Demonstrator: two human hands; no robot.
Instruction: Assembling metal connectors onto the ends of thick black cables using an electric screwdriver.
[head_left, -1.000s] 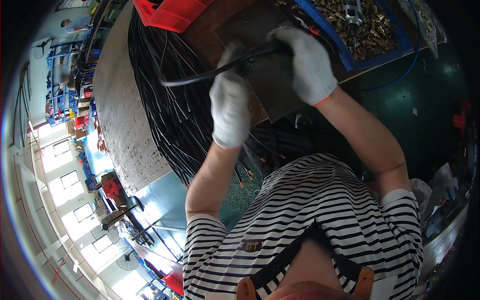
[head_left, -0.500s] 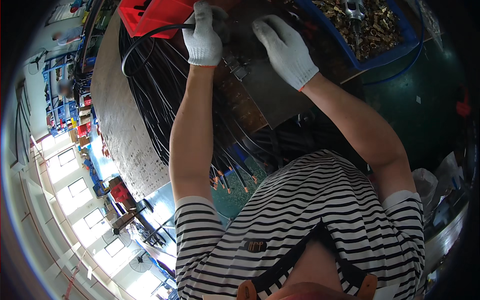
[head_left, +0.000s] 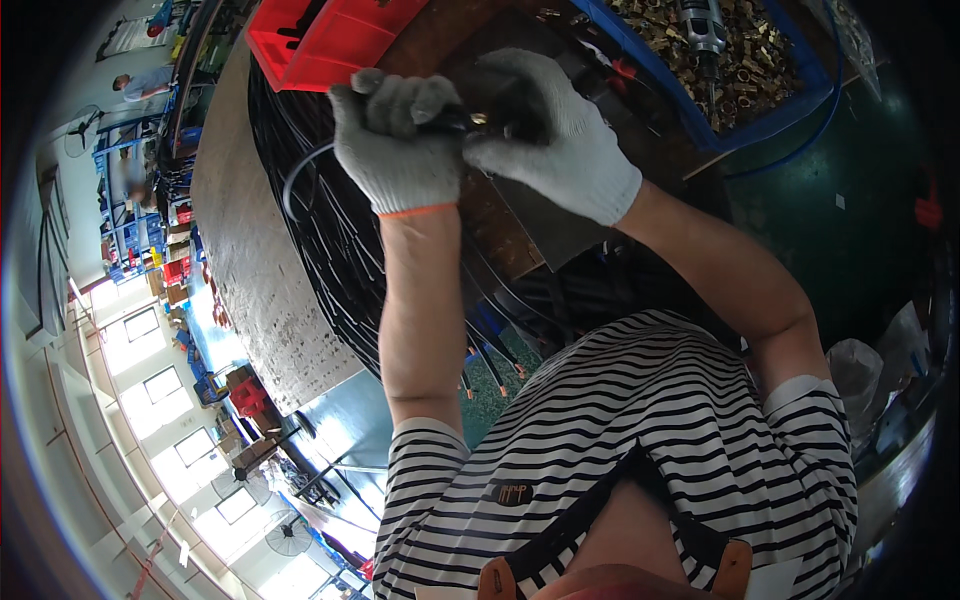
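Note:
My left hand [head_left: 400,155], in a white knit glove with an orange cuff, is closed around a black cable [head_left: 445,122]. A small brass-coloured piece [head_left: 479,118] shows at the cable's end; whether it is fixed on cannot be told. Close by on the right is my right hand [head_left: 575,145], gloved too, thumb and fingers curved apart. Its thumb tip lies near the cable end, and the space inside its curl is dark. A bundle of black cables [head_left: 310,240] lies under my left forearm, some with bare copper ends [head_left: 503,390].
A red bin [head_left: 345,45] stands beyond my left hand. At the far right, a blue tray [head_left: 822,95] holds many brass fittings [head_left: 640,50], with a metal power tool [head_left: 703,30] over it. The worktable [head_left: 235,200] extends left; people and shelves stand farther off.
My left hand has come nearer and turned, bringing the cable end toward my right hand. My right hand has moved slightly left and nearer, its fingers now curved. The brass piece has come into sight.

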